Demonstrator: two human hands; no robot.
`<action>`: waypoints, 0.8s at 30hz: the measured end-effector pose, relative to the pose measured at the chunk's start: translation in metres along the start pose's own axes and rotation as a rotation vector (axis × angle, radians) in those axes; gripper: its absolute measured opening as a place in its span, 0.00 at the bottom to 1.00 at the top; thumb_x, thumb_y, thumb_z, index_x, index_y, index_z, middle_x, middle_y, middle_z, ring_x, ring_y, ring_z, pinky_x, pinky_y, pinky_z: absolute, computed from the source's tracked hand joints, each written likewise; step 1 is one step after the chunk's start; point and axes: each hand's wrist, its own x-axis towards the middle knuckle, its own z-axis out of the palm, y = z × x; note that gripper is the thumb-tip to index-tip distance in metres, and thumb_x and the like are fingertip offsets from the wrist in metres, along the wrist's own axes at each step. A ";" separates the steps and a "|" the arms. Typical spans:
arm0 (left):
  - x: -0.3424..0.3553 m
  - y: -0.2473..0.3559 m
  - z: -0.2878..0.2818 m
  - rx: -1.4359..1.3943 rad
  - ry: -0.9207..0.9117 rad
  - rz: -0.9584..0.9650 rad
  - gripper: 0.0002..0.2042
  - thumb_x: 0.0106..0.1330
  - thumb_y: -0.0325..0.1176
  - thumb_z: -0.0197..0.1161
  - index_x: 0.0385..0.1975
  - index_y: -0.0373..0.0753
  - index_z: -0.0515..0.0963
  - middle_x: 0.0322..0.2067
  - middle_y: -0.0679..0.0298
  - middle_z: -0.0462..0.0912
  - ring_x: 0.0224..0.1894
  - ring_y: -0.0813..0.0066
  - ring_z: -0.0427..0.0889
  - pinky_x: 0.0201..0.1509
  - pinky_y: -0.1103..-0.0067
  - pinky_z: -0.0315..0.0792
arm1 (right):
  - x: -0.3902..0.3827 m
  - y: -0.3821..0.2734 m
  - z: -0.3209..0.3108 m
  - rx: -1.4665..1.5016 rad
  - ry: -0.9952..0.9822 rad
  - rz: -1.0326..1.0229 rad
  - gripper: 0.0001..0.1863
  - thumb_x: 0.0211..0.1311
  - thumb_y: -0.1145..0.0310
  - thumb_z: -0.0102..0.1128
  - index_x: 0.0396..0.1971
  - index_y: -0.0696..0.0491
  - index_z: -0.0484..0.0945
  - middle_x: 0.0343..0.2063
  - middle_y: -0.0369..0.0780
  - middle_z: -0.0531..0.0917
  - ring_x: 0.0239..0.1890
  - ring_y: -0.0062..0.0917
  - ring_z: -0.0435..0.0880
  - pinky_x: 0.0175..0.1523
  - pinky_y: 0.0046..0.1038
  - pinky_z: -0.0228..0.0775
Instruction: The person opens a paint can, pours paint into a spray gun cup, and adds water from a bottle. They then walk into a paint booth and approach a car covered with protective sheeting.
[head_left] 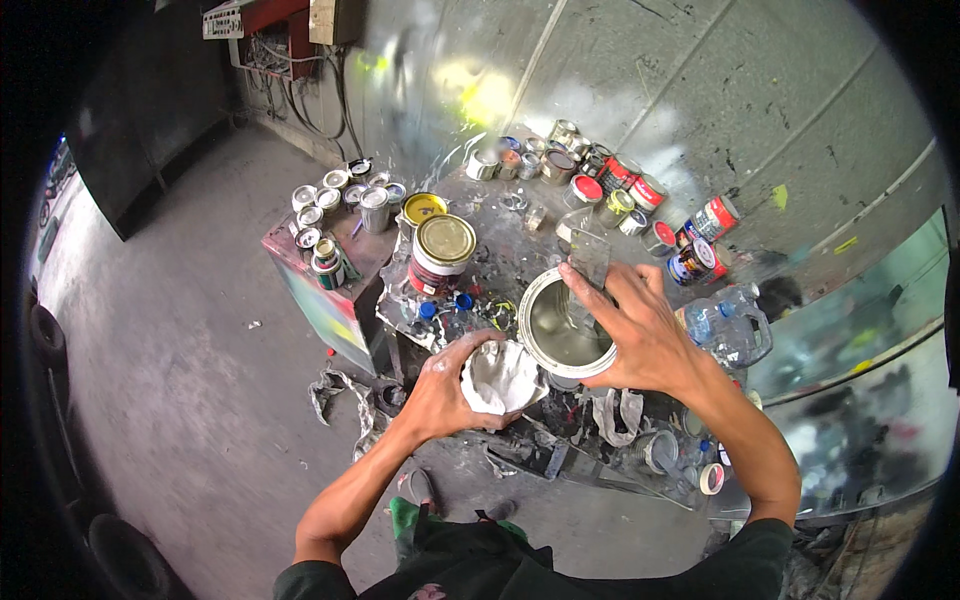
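Note:
My left hand (450, 395) is wrapped round a crumpled white liner or cup (500, 370) with a creased inside. Just to its right, my right hand (640, 330) grips an open metal can (542, 335) with a white rim and a greyish inside. A clear plastic piece (590, 243) stands up at my right fingers, partly inside the can; whether my fingers pinch it is unclear. A closed can with a gold lid (446, 239) stands behind my left hand on the messy bench (513, 262), beside a yellow lid (424, 207) and blue caps (428, 310).
Small cans (330, 198) stand on a painted cabinet (328, 320) at left; more cans (630, 190) line the paint-spattered wall (740, 110). A plastic jug (740, 335) lies right. Crumpled scraps (350, 405) and a tape roll (711, 479) sit lower; a grey floor (180, 350) stretches left.

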 end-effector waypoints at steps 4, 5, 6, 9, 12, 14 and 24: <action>0.001 0.007 -0.001 -0.011 -0.024 0.005 0.42 0.34 0.42 0.79 0.56 0.39 0.70 0.48 0.52 0.80 0.51 0.55 0.80 0.57 0.67 0.72 | 0.002 -0.009 -0.008 -0.052 -0.079 -0.005 0.66 0.21 0.56 0.82 0.69 0.50 0.56 0.53 0.49 0.71 0.56 0.39 0.70 0.53 0.41 0.55; 0.002 0.007 0.001 -0.021 -0.032 0.003 0.42 0.34 0.42 0.79 0.56 0.39 0.70 0.48 0.52 0.80 0.51 0.55 0.80 0.56 0.67 0.72 | 0.002 -0.011 -0.009 -0.061 -0.088 -0.005 0.66 0.21 0.56 0.82 0.69 0.50 0.56 0.54 0.49 0.70 0.56 0.39 0.70 0.53 0.41 0.55; 0.003 0.007 0.002 -0.016 -0.023 0.019 0.42 0.34 0.42 0.79 0.56 0.39 0.70 0.48 0.52 0.80 0.51 0.55 0.80 0.56 0.67 0.72 | 0.002 -0.012 -0.010 -0.070 -0.097 -0.006 0.67 0.20 0.56 0.83 0.69 0.50 0.55 0.55 0.50 0.70 0.56 0.39 0.70 0.53 0.41 0.55; 0.002 0.011 0.007 -0.004 -0.003 0.055 0.43 0.34 0.42 0.79 0.56 0.38 0.70 0.47 0.52 0.80 0.50 0.55 0.80 0.56 0.67 0.72 | 0.000 -0.020 -0.018 -0.113 -0.120 -0.007 0.65 0.21 0.57 0.83 0.69 0.51 0.56 0.58 0.50 0.69 0.57 0.39 0.70 0.53 0.41 0.55; 0.003 0.012 0.011 -0.032 -0.004 0.040 0.43 0.34 0.42 0.79 0.56 0.38 0.70 0.48 0.51 0.80 0.51 0.54 0.80 0.56 0.67 0.72 | 0.000 -0.025 -0.024 -0.134 -0.150 -0.012 0.63 0.22 0.58 0.82 0.67 0.51 0.58 0.59 0.48 0.68 0.57 0.37 0.70 0.52 0.41 0.55; 0.004 0.013 0.012 -0.041 -0.002 0.045 0.43 0.34 0.42 0.79 0.56 0.38 0.70 0.47 0.51 0.80 0.50 0.54 0.80 0.56 0.67 0.72 | 0.001 -0.028 -0.026 -0.144 -0.149 -0.013 0.62 0.23 0.59 0.82 0.67 0.51 0.58 0.60 0.46 0.68 0.58 0.36 0.69 0.52 0.41 0.55; 0.003 0.018 0.014 -0.055 0.034 0.052 0.41 0.32 0.41 0.80 0.53 0.38 0.72 0.44 0.57 0.82 0.47 0.66 0.82 0.55 0.71 0.72 | 0.000 -0.037 -0.032 -0.198 -0.151 -0.021 0.61 0.23 0.58 0.81 0.67 0.51 0.59 0.62 0.43 0.67 0.59 0.34 0.69 0.51 0.41 0.54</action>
